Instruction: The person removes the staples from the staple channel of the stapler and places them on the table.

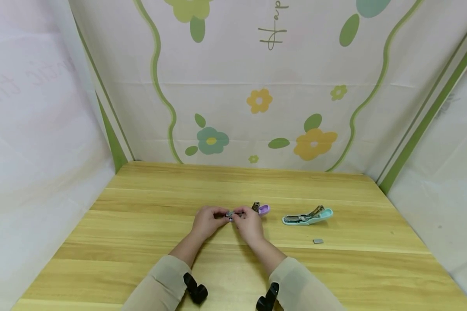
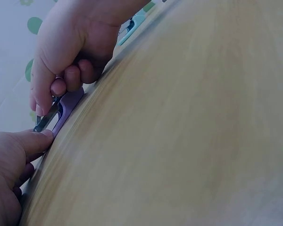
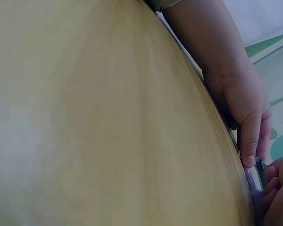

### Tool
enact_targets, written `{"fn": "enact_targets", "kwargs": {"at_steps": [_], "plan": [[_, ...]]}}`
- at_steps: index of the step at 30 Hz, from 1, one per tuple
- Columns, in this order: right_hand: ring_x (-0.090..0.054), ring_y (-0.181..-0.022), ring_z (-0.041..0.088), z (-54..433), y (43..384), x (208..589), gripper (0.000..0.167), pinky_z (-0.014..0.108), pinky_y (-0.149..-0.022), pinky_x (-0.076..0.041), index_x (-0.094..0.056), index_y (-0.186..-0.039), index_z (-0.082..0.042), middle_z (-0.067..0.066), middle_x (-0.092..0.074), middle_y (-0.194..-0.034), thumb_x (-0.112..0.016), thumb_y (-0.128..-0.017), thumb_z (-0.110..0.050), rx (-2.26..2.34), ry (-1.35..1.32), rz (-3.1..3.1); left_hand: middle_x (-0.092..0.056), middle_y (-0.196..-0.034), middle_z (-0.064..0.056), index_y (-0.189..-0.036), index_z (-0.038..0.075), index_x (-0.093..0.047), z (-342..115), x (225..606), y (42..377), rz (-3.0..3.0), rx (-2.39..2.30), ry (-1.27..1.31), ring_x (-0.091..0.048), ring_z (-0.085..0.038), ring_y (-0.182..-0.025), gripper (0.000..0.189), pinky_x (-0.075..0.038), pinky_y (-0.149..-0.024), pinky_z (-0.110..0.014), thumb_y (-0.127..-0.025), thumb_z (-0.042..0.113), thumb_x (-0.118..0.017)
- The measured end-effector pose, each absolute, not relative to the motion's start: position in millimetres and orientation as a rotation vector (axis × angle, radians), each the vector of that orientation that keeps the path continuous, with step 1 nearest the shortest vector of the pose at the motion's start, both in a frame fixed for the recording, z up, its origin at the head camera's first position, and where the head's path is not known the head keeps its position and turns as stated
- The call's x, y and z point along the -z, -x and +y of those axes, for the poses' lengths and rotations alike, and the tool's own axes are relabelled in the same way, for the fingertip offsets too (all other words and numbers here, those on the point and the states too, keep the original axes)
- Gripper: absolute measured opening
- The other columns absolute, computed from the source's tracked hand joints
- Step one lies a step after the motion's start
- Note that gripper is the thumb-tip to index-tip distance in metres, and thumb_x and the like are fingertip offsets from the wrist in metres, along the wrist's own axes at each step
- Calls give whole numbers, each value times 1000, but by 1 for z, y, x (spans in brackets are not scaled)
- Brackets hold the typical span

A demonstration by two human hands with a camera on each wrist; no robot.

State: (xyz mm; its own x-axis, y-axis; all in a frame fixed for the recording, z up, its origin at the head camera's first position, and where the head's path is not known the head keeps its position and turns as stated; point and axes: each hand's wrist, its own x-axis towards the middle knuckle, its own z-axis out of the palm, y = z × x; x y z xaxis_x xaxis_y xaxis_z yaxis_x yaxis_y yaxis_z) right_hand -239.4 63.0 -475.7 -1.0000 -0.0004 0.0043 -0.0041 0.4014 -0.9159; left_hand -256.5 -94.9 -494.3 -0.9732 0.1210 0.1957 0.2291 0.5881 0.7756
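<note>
A purple stapler [image 1: 263,210] lies on the table with its top swung up and back, and both hands cover much of it. The left hand [image 1: 206,222] pinches its front end between thumb and fingers; the left wrist view shows the thumb against the purple base [image 2: 68,106]. Over the metal staple channel, the right hand [image 1: 250,224] has curled fingers gripping the stapler. Whether a small piece sits between those fingertips is hidden. To the right rests a mint-green stapler [image 1: 307,217], also opened up. Below it lies a small grey strip of staples [image 1: 318,241].
The wooden table [image 1: 140,242] meets a white floral cloth wall [image 1: 225,99] at the back. Cloth panels also flank it left and right. A black wrist-worn device [image 1: 196,289] sits on the left sleeve, another [image 1: 267,298] on the right.
</note>
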Motion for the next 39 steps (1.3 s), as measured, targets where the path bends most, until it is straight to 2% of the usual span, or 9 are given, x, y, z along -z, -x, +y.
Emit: {"fn": "enact_targets", "kwargs": {"at_steps": [6, 15, 21, 26, 29, 35, 39], "plan": [[-41, -48, 7, 61, 239, 473, 20, 15, -43, -32, -68, -110, -5, -4, -49, -59, -64, -92, -11, -1667, -11, -2643, -77, -98, -1, -99, 13, -79, -95, 494, 256, -2678, 1344, 305, -70, -21, -96, 19, -55, -87, -41, -81, 19, -80], [-42, -51, 8, 63, 240, 471, 23, 18, -46, -36, -70, -115, -6, 6, -65, -75, -62, -95, -13, -1535, -67, -2739, -77, -98, -2, -99, 13, -79, -95, 496, 256, -2675, 1357, 314, -70, -22, -96, 19, -56, -86, -41, -81, 19, -81], [-42, -48, 7, 72, 241, 465, 25, 17, -44, -36, -68, -117, -6, 8, -66, -73, -61, -95, -14, -1597, -124, -2743, -77, -98, -3, -100, 12, -78, -95, 496, 257, -2693, 1344, 322, -70, -22, -95, 20, -56, -84, -41, -81, 18, -80], [-40, -49, 7, 86, 236, 463, 24, 15, -43, -33, -69, -115, -8, 1, -54, -61, -65, -93, -17, -1670, -218, -2736, -77, -99, -3, -102, 13, -78, -95, 494, 256, -2705, 1334, 307, -70, -22, -96, 22, -55, -85, -41, -81, 19, -80], [-40, -52, 7, 98, 231, 463, 23, 16, -45, -31, -72, -111, -9, -5, -47, -61, -69, -90, -18, -1681, -237, -2744, -77, -99, -2, -102, 14, -78, -94, 494, 256, -2709, 1339, 286, -69, -22, -97, 22, -54, -87, -42, -80, 19, -81], [-36, -51, 8, 125, 216, 465, 21, 17, -45, -29, -75, -104, -11, -5, -43, -59, -75, -85, -20, -1733, -170, -2781, -76, -102, -2, -102, 15, -78, -95, 495, 255, -2711, 1333, 276, -68, -24, -100, 22, -52, -91, -44, -80, 19, -81], [-34, -49, 7, 139, 209, 468, 23, 18, -46, -28, -76, -104, -7, -5, -40, -55, -76, -84, -18, -1758, -167, -2793, -76, -103, -2, -103, 15, -78, -95, 496, 256, -2705, 1345, 275, -68, -25, -102, 22, -51, -93, -44, -81, 19, -80]]}}
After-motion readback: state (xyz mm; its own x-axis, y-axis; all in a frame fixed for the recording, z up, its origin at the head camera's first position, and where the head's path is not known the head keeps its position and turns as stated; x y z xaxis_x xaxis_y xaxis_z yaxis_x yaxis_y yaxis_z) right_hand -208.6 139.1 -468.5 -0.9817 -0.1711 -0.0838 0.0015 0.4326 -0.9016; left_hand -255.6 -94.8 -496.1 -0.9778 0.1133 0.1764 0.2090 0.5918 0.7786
